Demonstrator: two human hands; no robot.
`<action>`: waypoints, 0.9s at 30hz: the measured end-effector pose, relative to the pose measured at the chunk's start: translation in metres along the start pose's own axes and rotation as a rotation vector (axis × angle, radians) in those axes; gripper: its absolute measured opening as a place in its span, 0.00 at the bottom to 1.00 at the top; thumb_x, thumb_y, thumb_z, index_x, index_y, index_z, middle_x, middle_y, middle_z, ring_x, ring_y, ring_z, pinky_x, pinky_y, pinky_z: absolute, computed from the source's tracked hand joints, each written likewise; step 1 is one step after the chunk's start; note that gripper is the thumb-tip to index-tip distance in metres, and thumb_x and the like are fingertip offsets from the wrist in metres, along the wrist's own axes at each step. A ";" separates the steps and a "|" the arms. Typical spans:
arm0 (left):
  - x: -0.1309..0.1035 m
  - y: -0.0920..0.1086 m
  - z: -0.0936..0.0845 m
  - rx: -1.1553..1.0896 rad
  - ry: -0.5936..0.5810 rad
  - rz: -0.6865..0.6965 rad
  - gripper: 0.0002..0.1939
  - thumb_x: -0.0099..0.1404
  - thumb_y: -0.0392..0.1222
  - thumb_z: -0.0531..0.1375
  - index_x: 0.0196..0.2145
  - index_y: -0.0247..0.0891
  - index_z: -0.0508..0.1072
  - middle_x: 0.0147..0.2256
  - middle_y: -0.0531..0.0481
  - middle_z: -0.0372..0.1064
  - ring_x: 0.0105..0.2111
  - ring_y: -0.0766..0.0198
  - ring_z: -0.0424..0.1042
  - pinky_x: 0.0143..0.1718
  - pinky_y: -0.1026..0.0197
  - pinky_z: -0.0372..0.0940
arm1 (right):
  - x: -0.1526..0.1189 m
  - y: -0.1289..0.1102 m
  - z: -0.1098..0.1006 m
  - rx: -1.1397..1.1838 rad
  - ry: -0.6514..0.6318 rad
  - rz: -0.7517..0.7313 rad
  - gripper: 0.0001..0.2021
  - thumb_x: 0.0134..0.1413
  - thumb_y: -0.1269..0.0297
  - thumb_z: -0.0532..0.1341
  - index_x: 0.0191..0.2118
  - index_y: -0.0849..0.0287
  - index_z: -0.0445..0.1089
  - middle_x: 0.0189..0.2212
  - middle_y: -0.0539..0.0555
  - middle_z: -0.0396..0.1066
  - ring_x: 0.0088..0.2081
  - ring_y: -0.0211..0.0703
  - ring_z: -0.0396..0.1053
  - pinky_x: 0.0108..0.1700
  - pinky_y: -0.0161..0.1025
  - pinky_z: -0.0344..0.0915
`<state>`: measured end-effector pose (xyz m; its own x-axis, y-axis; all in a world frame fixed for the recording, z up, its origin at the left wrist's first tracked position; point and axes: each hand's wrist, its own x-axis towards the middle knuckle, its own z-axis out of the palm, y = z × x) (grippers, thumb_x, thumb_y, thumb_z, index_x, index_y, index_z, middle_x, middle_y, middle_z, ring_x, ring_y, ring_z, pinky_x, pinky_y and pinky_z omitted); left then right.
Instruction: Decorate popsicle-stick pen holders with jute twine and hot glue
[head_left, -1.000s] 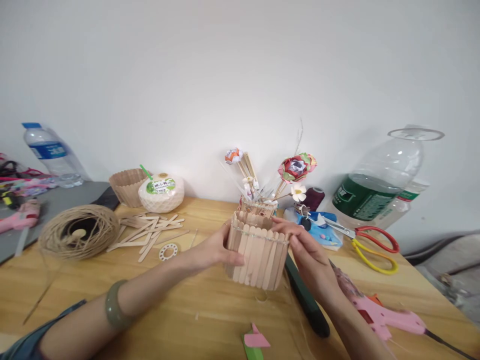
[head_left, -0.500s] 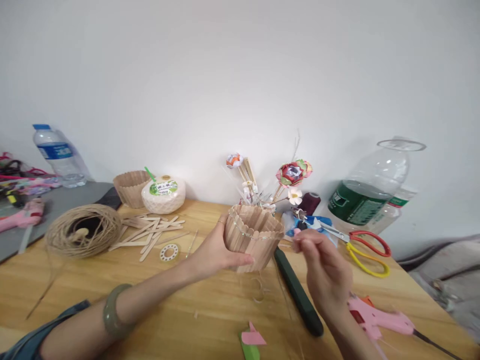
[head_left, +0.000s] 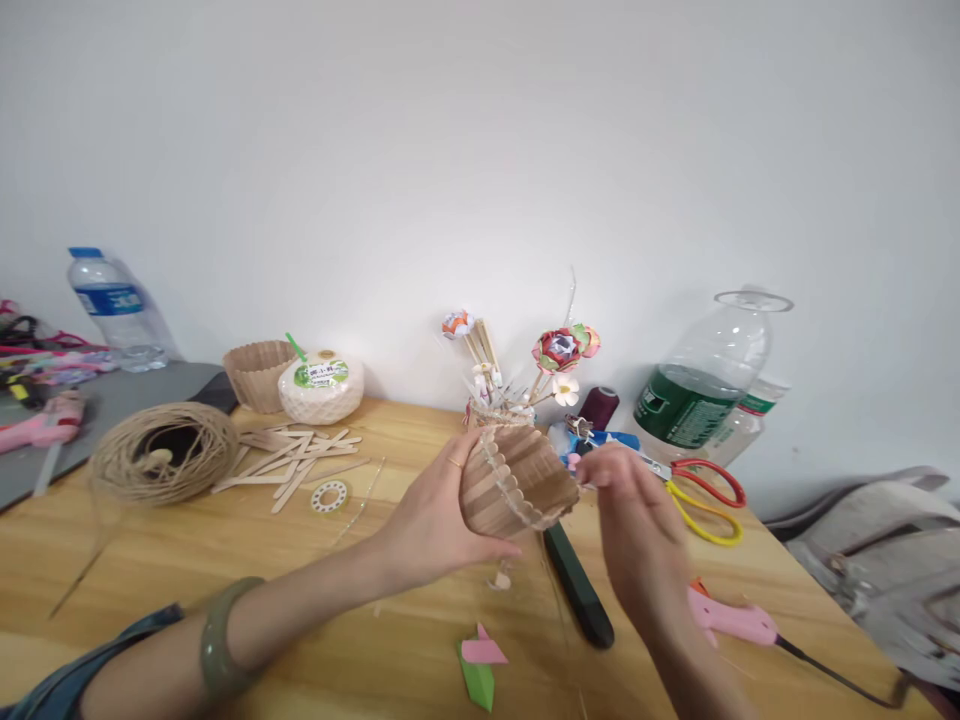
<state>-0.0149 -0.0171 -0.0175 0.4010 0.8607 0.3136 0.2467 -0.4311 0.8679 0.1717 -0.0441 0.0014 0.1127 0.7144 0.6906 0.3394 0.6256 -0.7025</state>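
Nearest edge of the bench (head_left: 397, 660): one scrap of green and pink paper (head_left: 477, 680), folded, laid at centre. Left forearm: one greenish bangle (head_left: 217, 640) worn. At right, one pink glue gun (head_left: 739, 622), corded, laid on its side.

Centre: one cup of wooden sticks (head_left: 495, 490), trimmed along its scalloped rim with a silvery band, held tilted over the bench, its mouth turned toward the right hand (head_left: 641, 520). It is grasped from the side by the left hand (head_left: 431, 505), the thumb placed beneath. The right fingers are drawn together in a pinch, just beside the rim; whether anything is held between them cannot be told. Below, one dark green handle (head_left: 577, 590) is seen lying.

Farther back: one ball of twine (head_left: 120, 460) at left; a pile of loose sticks (head_left: 300, 460); one pair of scissors (head_left: 667, 472), red- and yellow-handled, at right.

Along the wall: a second stick cup (head_left: 255, 380), partly hidden by a white wrapped coconut (head_left: 322, 390); paper flowers (head_left: 559, 350); one large green-labelled bottle (head_left: 686, 405).
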 end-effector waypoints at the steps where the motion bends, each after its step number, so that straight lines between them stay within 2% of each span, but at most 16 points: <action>1: -0.001 0.000 0.000 0.110 0.033 0.021 0.47 0.43 0.42 0.72 0.57 0.43 0.52 0.55 0.42 0.59 0.54 0.47 0.60 0.54 0.45 0.55 | 0.001 0.000 -0.006 0.025 0.060 0.016 0.15 0.63 0.61 0.48 0.24 0.55 0.57 0.23 0.47 0.57 0.27 0.38 0.58 0.29 0.35 0.57; 3: -0.001 -0.005 0.000 0.278 0.089 0.111 0.46 0.43 0.41 0.71 0.56 0.42 0.52 0.54 0.41 0.59 0.53 0.46 0.59 0.53 0.44 0.56 | -0.001 0.000 -0.021 0.056 0.125 0.051 0.20 0.62 0.57 0.48 0.20 0.55 0.51 0.19 0.46 0.52 0.24 0.38 0.55 0.27 0.35 0.56; 5: 0.000 -0.015 0.001 0.399 0.139 0.268 0.45 0.45 0.39 0.69 0.56 0.41 0.51 0.53 0.40 0.58 0.53 0.47 0.57 0.53 0.45 0.55 | -0.006 0.000 -0.036 0.044 0.119 0.114 0.23 0.61 0.54 0.50 0.16 0.56 0.49 0.15 0.46 0.49 0.21 0.37 0.53 0.24 0.35 0.55; 7: 0.002 -0.026 0.002 0.504 0.189 0.458 0.42 0.49 0.36 0.66 0.57 0.41 0.48 0.53 0.40 0.56 0.54 0.47 0.55 0.53 0.45 0.54 | -0.014 0.001 -0.048 -0.009 0.078 0.202 0.24 0.59 0.53 0.54 0.15 0.56 0.54 0.15 0.47 0.54 0.20 0.37 0.56 0.23 0.34 0.56; 11: 0.005 -0.044 0.002 0.699 0.317 0.784 0.31 0.55 0.31 0.59 0.54 0.43 0.53 0.51 0.40 0.55 0.52 0.50 0.56 0.53 0.43 0.53 | -0.027 0.008 -0.061 -0.119 -0.009 0.343 0.13 0.50 0.52 0.62 0.25 0.57 0.69 0.19 0.48 0.64 0.20 0.37 0.61 0.21 0.33 0.58; 13: 0.005 -0.048 0.002 0.776 0.371 0.890 0.26 0.57 0.28 0.57 0.50 0.45 0.57 0.49 0.42 0.57 0.52 0.52 0.57 0.55 0.42 0.49 | -0.030 0.009 -0.061 -0.146 -0.040 0.369 0.12 0.48 0.53 0.64 0.30 0.57 0.71 0.19 0.48 0.64 0.21 0.38 0.62 0.20 0.33 0.59; 16: 0.003 -0.050 0.001 0.766 0.387 0.975 0.26 0.56 0.24 0.57 0.48 0.48 0.59 0.48 0.46 0.61 0.54 0.57 0.57 0.59 0.43 0.43 | -0.032 0.005 -0.059 -0.171 -0.076 0.385 0.12 0.49 0.52 0.62 0.30 0.56 0.71 0.18 0.48 0.65 0.24 0.41 0.67 0.23 0.35 0.63; 18: 0.002 -0.048 -0.001 0.551 0.301 0.888 0.28 0.54 0.25 0.60 0.49 0.48 0.60 0.50 0.46 0.61 0.55 0.56 0.57 0.60 0.42 0.40 | -0.034 0.003 -0.058 -0.185 -0.080 0.386 0.14 0.51 0.51 0.60 0.28 0.56 0.71 0.21 0.51 0.68 0.28 0.44 0.69 0.28 0.36 0.67; 20: 0.000 -0.043 -0.004 0.171 0.143 0.625 0.35 0.50 0.31 0.66 0.52 0.47 0.58 0.53 0.44 0.60 0.57 0.51 0.56 0.60 0.42 0.42 | -0.035 0.004 -0.058 -0.192 -0.078 0.378 0.16 0.53 0.49 0.57 0.31 0.56 0.71 0.26 0.53 0.72 0.33 0.46 0.71 0.34 0.39 0.69; 22: -0.001 -0.037 -0.008 -0.140 0.005 0.348 0.41 0.46 0.36 0.68 0.56 0.43 0.55 0.54 0.41 0.60 0.56 0.48 0.58 0.57 0.45 0.51 | -0.037 0.008 -0.058 -0.192 -0.089 0.368 0.17 0.54 0.48 0.56 0.37 0.55 0.71 0.34 0.55 0.73 0.39 0.48 0.71 0.41 0.42 0.69; 24: 0.000 -0.032 -0.012 -0.406 -0.076 0.116 0.39 0.46 0.37 0.65 0.55 0.40 0.58 0.52 0.42 0.64 0.53 0.48 0.62 0.52 0.49 0.58 | -0.041 0.014 -0.056 -0.181 -0.121 0.354 0.18 0.53 0.49 0.58 0.45 0.53 0.68 0.44 0.56 0.71 0.46 0.50 0.69 0.48 0.46 0.66; 27: 0.002 -0.031 -0.013 -0.720 -0.166 -0.142 0.28 0.44 0.38 0.58 0.47 0.37 0.68 0.45 0.44 0.71 0.49 0.48 0.67 0.46 0.51 0.62 | -0.046 0.016 -0.051 -0.174 -0.272 0.322 0.25 0.50 0.54 0.62 0.55 0.47 0.60 0.57 0.55 0.60 0.58 0.51 0.58 0.59 0.52 0.54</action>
<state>-0.0337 0.0014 -0.0388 0.5505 0.8180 0.1670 -0.3091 0.0139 0.9509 0.2197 -0.0826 -0.0332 -0.0036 0.9350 0.3546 0.4813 0.3124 -0.8190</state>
